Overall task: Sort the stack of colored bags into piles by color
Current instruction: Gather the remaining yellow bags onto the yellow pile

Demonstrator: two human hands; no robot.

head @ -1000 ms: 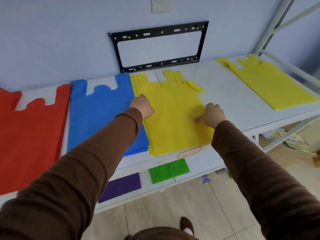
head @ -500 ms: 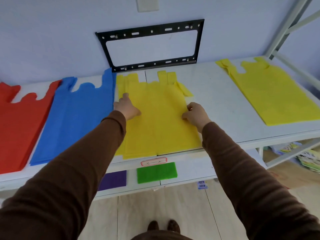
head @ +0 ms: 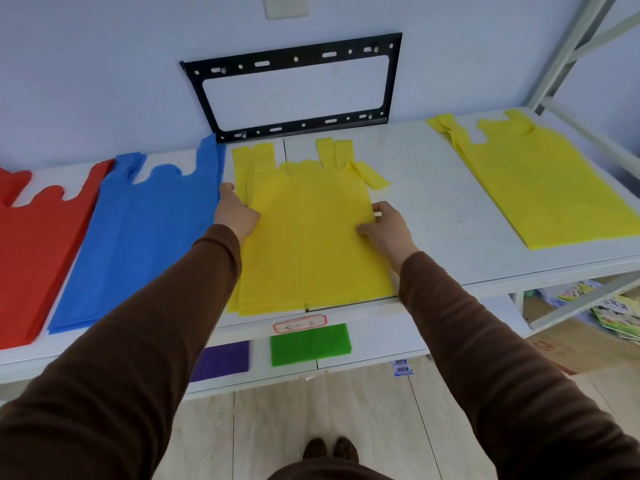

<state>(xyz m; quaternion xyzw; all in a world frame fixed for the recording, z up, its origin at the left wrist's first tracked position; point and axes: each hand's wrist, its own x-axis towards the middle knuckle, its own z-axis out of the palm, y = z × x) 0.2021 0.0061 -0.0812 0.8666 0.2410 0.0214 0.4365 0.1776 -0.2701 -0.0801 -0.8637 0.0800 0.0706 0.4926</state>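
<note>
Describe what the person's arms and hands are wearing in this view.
Both arms are covered by long brown sleeves of a plain knit-looking top, ending at the wrists. The left hand and right hand are bare: no gloves, rings, watch or bracelets show. The left sleeve and right sleeve carry no markings or logos.

Single head-worn view looks forward and down, close over white shelf (head: 433, 209).
</note>
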